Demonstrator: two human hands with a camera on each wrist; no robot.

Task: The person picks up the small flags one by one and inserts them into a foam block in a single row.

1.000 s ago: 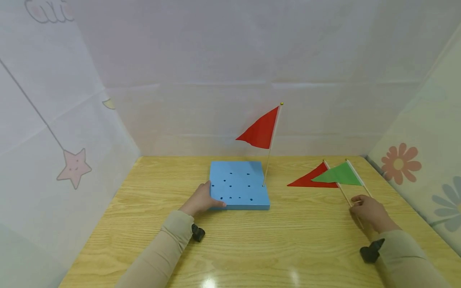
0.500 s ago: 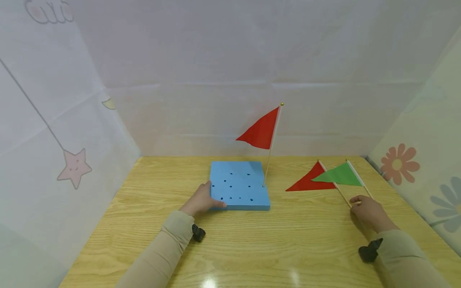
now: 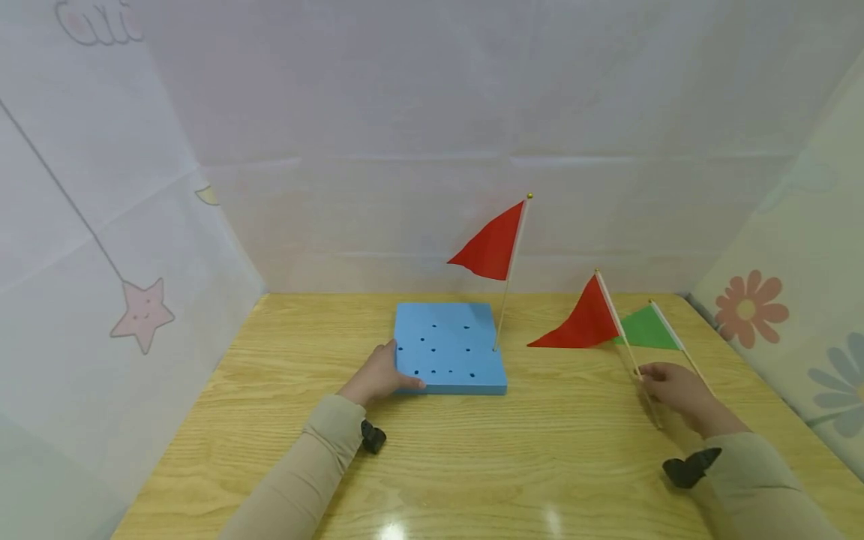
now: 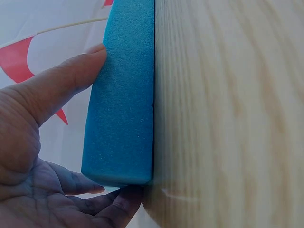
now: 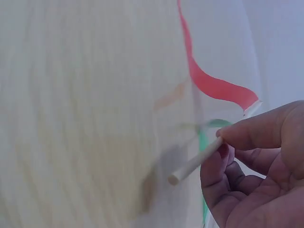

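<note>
In the head view, a blue foam block (image 3: 450, 337) with several small holes in its top lies flat on the table. My left hand (image 3: 373, 376) holds its near left corner; the left wrist view shows the thumb (image 4: 78, 71) along one edge and fingertips against the adjoining side. A red pennant flag (image 3: 494, 246) stands in the block's right edge, leaning slightly right. Thumb and fingers of my right hand (image 3: 678, 394) pinch the wooden stick of another red flag (image 3: 589, 319), its top tilted up. The stick's lower end (image 5: 175, 179) pokes out below the fingers.
A green flag (image 3: 648, 328) lies on the table just behind the held red one, partly covered by it. The wooden table (image 3: 513, 465) meets a pale cloth backdrop (image 3: 378, 210) at the back and both sides.
My right hand has shifted slightly left and lifted the red flag's top end off the table, away from over the green flag. The left hand keeps its place on the block.
</note>
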